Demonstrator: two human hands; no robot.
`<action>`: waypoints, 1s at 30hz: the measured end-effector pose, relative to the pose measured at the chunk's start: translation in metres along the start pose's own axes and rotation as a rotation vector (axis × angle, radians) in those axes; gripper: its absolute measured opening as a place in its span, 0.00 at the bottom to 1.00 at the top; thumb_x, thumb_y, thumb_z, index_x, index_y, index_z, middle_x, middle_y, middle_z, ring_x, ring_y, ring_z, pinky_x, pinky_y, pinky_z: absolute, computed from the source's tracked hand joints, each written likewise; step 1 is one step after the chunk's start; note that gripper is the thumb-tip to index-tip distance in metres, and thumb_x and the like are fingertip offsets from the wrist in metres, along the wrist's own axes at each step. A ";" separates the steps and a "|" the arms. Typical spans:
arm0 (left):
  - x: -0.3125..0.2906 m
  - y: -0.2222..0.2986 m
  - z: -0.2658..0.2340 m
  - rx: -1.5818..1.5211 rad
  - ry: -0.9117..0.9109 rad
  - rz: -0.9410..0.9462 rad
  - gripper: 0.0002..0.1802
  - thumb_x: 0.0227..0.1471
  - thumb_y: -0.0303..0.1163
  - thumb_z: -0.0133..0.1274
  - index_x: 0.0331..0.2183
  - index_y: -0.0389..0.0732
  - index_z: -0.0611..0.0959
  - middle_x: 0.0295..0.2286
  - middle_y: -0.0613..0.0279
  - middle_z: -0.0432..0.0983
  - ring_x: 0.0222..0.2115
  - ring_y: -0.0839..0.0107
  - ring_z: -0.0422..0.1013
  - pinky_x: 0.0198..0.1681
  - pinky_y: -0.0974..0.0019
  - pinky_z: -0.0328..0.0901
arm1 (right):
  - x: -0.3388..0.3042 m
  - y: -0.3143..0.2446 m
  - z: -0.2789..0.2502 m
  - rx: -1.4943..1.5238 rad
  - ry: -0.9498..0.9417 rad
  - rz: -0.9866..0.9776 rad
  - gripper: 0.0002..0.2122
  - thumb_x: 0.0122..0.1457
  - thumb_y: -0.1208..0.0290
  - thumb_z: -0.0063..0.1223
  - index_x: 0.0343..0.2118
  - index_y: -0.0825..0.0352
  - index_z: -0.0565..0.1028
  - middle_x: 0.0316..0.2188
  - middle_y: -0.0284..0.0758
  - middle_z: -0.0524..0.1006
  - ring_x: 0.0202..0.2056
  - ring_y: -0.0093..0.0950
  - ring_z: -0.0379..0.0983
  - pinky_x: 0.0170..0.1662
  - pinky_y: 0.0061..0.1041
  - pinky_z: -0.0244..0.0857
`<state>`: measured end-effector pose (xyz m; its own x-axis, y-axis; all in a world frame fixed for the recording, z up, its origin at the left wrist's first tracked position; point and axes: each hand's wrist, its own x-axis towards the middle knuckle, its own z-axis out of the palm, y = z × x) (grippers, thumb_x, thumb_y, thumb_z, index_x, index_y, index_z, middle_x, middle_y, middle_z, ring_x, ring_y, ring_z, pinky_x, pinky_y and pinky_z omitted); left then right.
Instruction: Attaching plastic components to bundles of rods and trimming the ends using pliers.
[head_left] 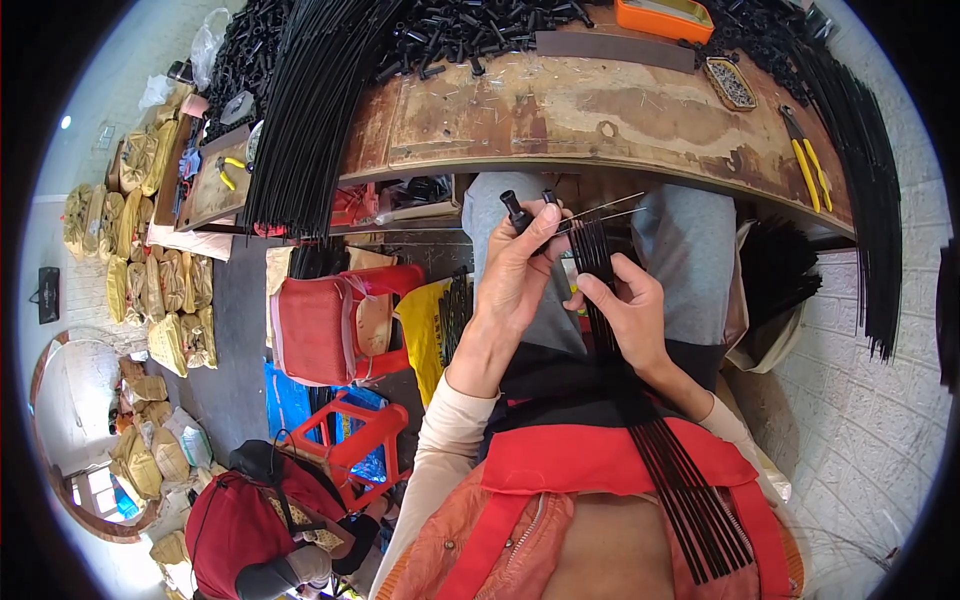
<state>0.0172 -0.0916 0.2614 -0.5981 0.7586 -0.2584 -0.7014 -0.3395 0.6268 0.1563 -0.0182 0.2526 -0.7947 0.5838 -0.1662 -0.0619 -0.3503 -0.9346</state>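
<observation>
My left hand (pixel 508 272) is closed around black tubular pieces (pixel 516 212) with flared ends, one poking up beside the thumb and another further right. Thin metal wires (pixel 612 214) stick out to the right from near its fingertips. A fan of thin black rods (pixel 690 490) runs down over my red apron (pixel 590 458), its upper ends close to the left fingertips. Around the upper part of these rods, my right hand (pixel 634 312) is closed, thumb and fingers bent. Whether the wires touch the rods, I cannot tell.
A worn wooden table (pixel 460 120) spans the far side, bearing a heap of black tubular parts (pixel 450 35), long black rods (pixel 310 110), a basket of small metal pieces (pixel 730 84) and yellow-handled pliers (pixel 805 165). Red stools (pixel 350 430) and another person (pixel 240 530) are at left.
</observation>
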 end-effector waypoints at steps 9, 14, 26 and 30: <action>-0.008 0.006 -0.002 0.049 -0.052 -0.008 0.11 0.54 0.29 0.57 0.39 0.36 0.79 0.36 0.60 0.78 0.39 0.71 0.75 0.43 0.67 0.71 | 0.000 0.001 0.000 0.038 -0.023 0.007 0.08 0.58 0.74 0.57 0.38 0.72 0.75 0.28 0.30 0.76 0.29 0.19 0.75 0.33 0.17 0.66; -0.017 -0.001 0.009 0.052 0.013 0.018 0.17 0.56 0.24 0.53 0.47 0.33 0.76 0.40 0.57 0.77 0.41 0.71 0.74 0.45 0.69 0.70 | 0.002 0.003 -0.002 0.067 0.001 0.025 0.08 0.59 0.74 0.57 0.38 0.73 0.75 0.29 0.31 0.76 0.29 0.18 0.74 0.33 0.17 0.66; -0.020 -0.002 0.013 0.130 -0.023 0.065 0.17 0.56 0.25 0.54 0.47 0.32 0.77 0.41 0.59 0.77 0.42 0.73 0.72 0.49 0.68 0.65 | 0.008 -0.020 0.001 0.058 -0.031 0.029 0.09 0.58 0.76 0.56 0.40 0.74 0.74 0.32 0.35 0.77 0.32 0.24 0.77 0.39 0.21 0.73; -0.020 -0.001 0.012 0.132 -0.045 0.037 0.17 0.56 0.26 0.53 0.48 0.32 0.76 0.42 0.58 0.77 0.42 0.73 0.72 0.48 0.68 0.65 | 0.015 -0.022 -0.010 0.126 -0.083 0.092 0.09 0.59 0.75 0.56 0.40 0.73 0.74 0.32 0.35 0.77 0.32 0.25 0.78 0.39 0.22 0.74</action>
<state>0.0347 -0.0993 0.2747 -0.6028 0.7719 -0.2020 -0.6200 -0.2938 0.7275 0.1521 0.0056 0.2672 -0.8472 0.4846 -0.2178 -0.0576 -0.4913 -0.8691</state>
